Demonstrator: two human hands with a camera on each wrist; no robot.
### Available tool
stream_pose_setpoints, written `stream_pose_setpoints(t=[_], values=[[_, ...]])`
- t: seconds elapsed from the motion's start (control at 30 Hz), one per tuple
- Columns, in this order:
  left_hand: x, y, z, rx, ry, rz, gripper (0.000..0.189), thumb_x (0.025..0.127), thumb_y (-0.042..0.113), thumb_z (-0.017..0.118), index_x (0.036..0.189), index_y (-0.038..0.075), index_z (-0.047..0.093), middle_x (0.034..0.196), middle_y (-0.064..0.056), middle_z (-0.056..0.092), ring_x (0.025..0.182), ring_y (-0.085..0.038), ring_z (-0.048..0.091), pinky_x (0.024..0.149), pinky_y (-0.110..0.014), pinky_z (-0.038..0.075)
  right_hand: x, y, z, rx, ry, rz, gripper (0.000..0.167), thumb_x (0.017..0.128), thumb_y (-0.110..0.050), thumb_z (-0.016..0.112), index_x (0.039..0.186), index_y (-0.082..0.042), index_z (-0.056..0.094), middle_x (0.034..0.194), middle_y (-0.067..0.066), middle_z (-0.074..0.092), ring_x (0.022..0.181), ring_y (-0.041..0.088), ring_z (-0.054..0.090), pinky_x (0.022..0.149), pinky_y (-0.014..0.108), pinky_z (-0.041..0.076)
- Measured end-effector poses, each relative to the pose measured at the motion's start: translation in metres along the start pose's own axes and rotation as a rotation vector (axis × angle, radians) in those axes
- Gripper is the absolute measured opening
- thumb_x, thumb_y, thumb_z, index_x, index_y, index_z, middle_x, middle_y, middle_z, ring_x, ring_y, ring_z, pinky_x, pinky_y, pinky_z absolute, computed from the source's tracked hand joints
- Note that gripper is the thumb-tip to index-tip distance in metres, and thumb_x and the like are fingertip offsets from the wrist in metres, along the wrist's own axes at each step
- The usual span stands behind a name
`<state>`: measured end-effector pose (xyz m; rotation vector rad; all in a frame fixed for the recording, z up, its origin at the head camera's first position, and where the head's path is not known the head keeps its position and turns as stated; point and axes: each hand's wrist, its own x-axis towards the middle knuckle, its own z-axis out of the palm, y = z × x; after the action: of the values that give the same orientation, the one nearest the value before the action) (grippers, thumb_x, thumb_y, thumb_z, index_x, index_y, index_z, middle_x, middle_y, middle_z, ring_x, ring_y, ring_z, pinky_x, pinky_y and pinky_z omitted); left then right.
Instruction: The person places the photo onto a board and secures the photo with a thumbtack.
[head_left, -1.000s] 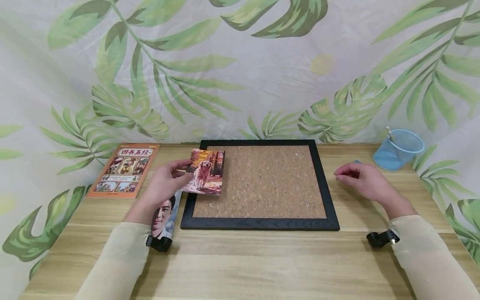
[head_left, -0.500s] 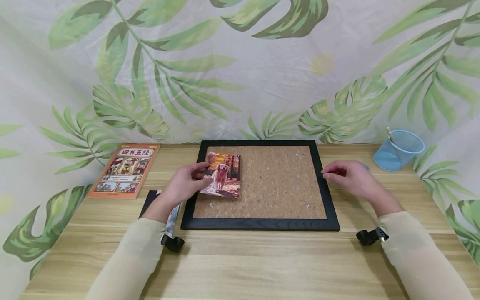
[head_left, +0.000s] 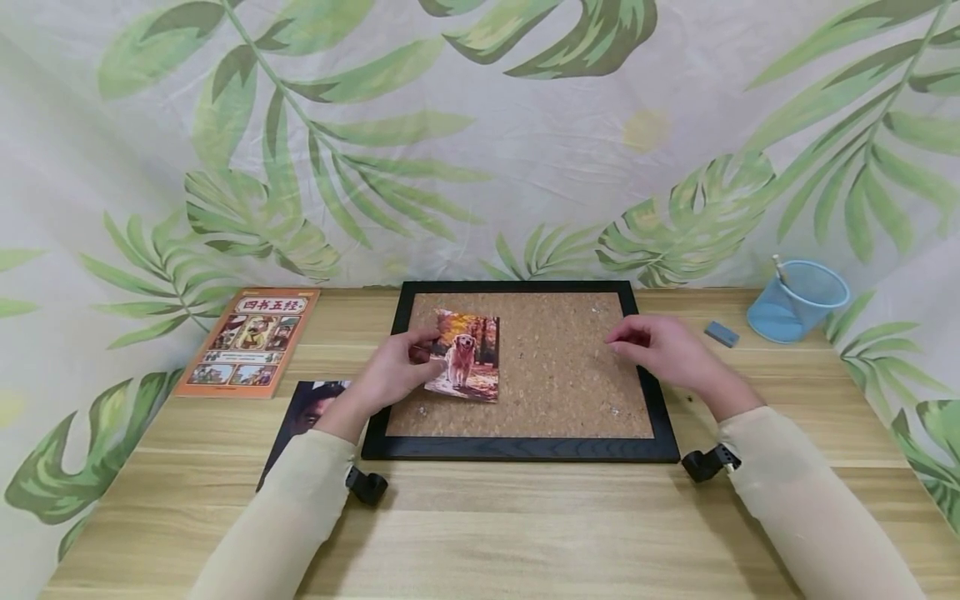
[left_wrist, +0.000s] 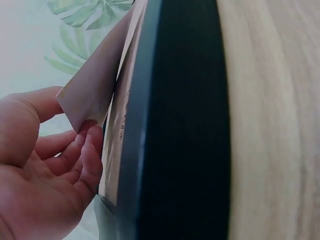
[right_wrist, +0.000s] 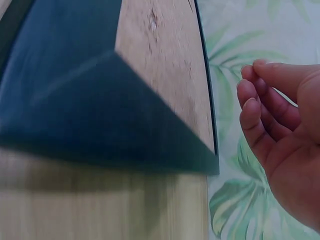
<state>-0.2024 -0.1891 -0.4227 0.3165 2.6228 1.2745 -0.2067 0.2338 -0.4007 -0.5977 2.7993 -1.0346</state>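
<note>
A photo of a golden retriever among autumn leaves [head_left: 467, 358] is over the left part of the cork board [head_left: 555, 358], which has a black frame. My left hand [head_left: 390, 371] pinches the photo by its left edge. In the left wrist view, the photo's pale back [left_wrist: 95, 70] stands tilted up from the cork beside my left hand [left_wrist: 55, 160]. My right hand [head_left: 663, 350] hovers over the board's right side. Its thumb and index fingertip meet in the right wrist view, where my right hand [right_wrist: 285, 115] shows no discernible object between them.
A portrait photo [head_left: 303, 417] lies left of the board, partly under my left forearm. Beyond it is an orange book [head_left: 247, 342]. A blue eraser-like block [head_left: 722, 334] and a blue mesh pen cup [head_left: 795, 302] are at right. Tiny shiny bits dot the cork.
My left hand has carried the dog photo rightward from the frame's left edge onto the cork. My right hand has moved left from the table to above the board, uncovering the blue block.
</note>
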Motion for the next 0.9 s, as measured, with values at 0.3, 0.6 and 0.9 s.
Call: stream_pose_setpoints(t=[0.3,0.6,0.9], values=[[0.007,0.000,0.004,0.076,-0.027,-0.008,0.058,0.099,0.015,0.074,0.151,-0.003,0.056,0.107,-0.013,0.064,0.093,-0.024,0.056,0.077,-0.033,0.046,0.025,-0.018,0.019,0.014,-0.036,-0.061,0.014,0.106,-0.012,0.070,0.114,-0.005,0.080,0.105,0.008,0.078,0.088,0.017,0.064,0.078,0.032,0.053],[0.010,0.001,0.004,0.089,-0.051,-0.024,0.058,0.100,0.017,0.073,0.151,-0.004,0.056,0.108,-0.013,0.062,0.095,-0.023,0.054,0.081,-0.035,0.045,0.049,-0.041,0.038,0.058,-0.043,-0.043,0.016,0.106,-0.012,0.068,0.116,-0.004,0.079,0.107,0.011,0.077,0.092,0.022,0.064,0.082,0.037,0.053],[0.010,0.004,0.007,0.121,-0.053,-0.027,0.059,0.101,0.017,0.073,0.153,-0.003,0.055,0.111,-0.013,0.061,0.094,-0.022,0.053,0.081,-0.035,0.043,0.074,-0.055,0.061,0.089,-0.032,-0.031,0.017,0.107,-0.013,0.068,0.116,-0.003,0.079,0.105,0.011,0.076,0.090,0.021,0.064,0.080,0.036,0.051]])
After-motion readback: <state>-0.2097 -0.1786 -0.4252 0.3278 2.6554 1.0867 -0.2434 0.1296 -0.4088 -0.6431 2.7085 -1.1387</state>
